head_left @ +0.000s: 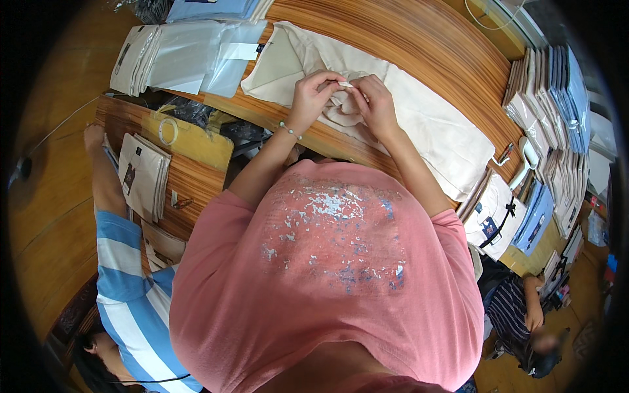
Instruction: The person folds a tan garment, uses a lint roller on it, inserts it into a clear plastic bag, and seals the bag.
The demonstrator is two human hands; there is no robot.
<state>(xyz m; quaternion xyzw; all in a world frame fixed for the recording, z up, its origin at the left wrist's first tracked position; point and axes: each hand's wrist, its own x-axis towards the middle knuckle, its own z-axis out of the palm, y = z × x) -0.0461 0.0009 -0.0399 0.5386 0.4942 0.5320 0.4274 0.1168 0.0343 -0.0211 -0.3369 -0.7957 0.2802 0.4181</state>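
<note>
A cream cloth (426,121), apparently a garment or pillowcase, lies stretched across the wooden table in front of me, its middle bunched up. My left hand (310,98) pinches a small whitish bit (345,84) at the gathered part, fingertips pressed together. From the other side my right hand (377,108) pinches the same spot, so the two sets of fingertips nearly meet. Whether that bit is a label or a fold of the cloth I cannot tell. At the left end the cloth opens onto a greyer inner face. A beaded bracelet circles my left wrist.
Clear plastic bags (180,62) and a white tag (240,51) lie left. Folded packs (145,173) rest near a co-worker in a striped shirt (131,295). Right are a white handheld tool (526,160), a packed cream item (495,216) and stacked packages (534,98). Another person (514,308) sits lower right.
</note>
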